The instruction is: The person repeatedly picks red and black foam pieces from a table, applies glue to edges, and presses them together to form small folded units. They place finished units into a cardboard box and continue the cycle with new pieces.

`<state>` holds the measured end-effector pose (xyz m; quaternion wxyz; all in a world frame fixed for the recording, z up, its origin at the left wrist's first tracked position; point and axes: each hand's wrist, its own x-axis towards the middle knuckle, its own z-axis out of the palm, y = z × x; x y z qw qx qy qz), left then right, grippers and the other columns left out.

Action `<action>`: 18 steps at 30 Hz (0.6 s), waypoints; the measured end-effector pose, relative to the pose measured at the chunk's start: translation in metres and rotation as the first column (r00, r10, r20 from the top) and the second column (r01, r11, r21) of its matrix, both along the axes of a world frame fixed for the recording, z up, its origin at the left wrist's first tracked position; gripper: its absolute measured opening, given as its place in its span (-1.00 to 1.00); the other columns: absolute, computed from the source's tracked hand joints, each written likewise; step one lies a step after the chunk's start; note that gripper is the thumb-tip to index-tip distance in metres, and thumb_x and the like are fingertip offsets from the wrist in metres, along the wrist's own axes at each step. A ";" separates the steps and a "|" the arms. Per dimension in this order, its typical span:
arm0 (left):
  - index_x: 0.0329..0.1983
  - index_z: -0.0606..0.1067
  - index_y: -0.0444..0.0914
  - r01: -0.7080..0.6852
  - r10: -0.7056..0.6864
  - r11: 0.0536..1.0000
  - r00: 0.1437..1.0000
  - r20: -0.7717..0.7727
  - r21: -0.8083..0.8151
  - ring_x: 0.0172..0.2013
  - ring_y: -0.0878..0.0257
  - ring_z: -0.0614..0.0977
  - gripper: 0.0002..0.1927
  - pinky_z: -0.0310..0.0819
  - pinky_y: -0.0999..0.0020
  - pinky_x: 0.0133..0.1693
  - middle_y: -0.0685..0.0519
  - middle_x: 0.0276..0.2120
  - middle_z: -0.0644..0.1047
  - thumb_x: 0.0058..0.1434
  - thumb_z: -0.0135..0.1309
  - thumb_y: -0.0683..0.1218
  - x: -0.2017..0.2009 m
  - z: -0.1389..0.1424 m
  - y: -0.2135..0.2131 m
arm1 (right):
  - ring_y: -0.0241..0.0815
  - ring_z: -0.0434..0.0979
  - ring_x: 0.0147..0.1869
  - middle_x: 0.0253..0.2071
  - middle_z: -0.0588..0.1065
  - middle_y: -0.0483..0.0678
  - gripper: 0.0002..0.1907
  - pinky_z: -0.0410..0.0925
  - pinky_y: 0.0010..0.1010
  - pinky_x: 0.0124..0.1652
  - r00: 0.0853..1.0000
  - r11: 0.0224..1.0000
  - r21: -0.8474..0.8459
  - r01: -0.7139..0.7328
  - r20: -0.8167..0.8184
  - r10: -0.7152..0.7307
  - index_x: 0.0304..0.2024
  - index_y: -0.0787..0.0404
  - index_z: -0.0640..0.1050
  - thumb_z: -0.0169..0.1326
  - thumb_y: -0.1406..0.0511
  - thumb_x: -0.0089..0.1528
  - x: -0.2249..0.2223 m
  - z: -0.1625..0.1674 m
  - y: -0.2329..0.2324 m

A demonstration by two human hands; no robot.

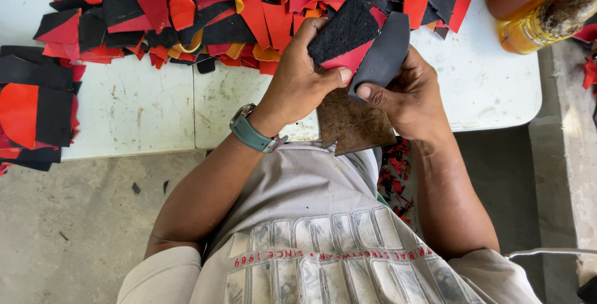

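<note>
My left hand (298,80), with a teal-strapped watch (252,131) on its wrist, pinches a cut piece that is fuzzy black on top and red at its lower edge (342,33). My right hand (410,95) grips a smooth dark grey leather strip (385,52) beside it. The two pieces touch along their inner edges, and my thumbs meet at their lower ends. A brown stained board (354,123) lies under both hands at the table's near edge.
A heap of red, black and orange leather offcuts (205,11) covers the far side of the white table (137,111). More red and black pieces (31,117) lie at the left. An amber bottle and jar (535,5) stand at the right corner.
</note>
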<state>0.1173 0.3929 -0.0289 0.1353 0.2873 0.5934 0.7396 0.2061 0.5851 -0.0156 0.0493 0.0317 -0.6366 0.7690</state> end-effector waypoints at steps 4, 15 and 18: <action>0.28 0.25 -0.38 -0.074 0.056 0.988 0.990 -0.130 -0.137 0.09 0.23 0.63 -0.37 0.63 0.32 0.13 -0.09 0.09 0.52 0.22 0.29 -0.27 0.000 0.000 -0.003 | -0.30 0.60 0.11 0.07 0.58 -0.03 -0.45 0.51 -0.46 0.09 1.000 0.999 -0.044 -0.005 0.019 0.006 0.25 0.33 0.45 0.31 0.53 0.23 -0.003 -0.002 0.000; 0.28 0.25 -0.35 -0.150 0.121 0.983 0.965 -0.235 -0.109 0.09 0.21 0.62 -0.43 0.56 0.30 0.18 -0.07 0.08 0.52 0.30 0.26 -0.26 0.009 -0.006 0.001 | -0.30 0.60 0.10 0.07 0.58 -0.03 -0.46 0.51 -0.44 0.10 0.999 0.999 0.024 0.049 -0.016 -0.048 0.22 0.33 0.45 0.32 0.52 0.22 -0.005 -0.007 -0.002; 0.20 0.32 -0.31 -0.294 0.254 0.942 0.939 -0.231 -0.159 -0.02 0.25 0.67 -0.51 0.60 0.31 0.05 -0.01 -0.05 0.57 0.27 0.26 -0.25 0.018 -0.003 0.009 | -0.28 0.61 0.12 0.08 0.58 0.00 -0.50 0.52 -0.39 0.17 0.992 0.995 0.023 0.099 -0.077 -0.097 0.18 0.36 0.46 0.32 0.54 0.23 -0.010 -0.013 -0.009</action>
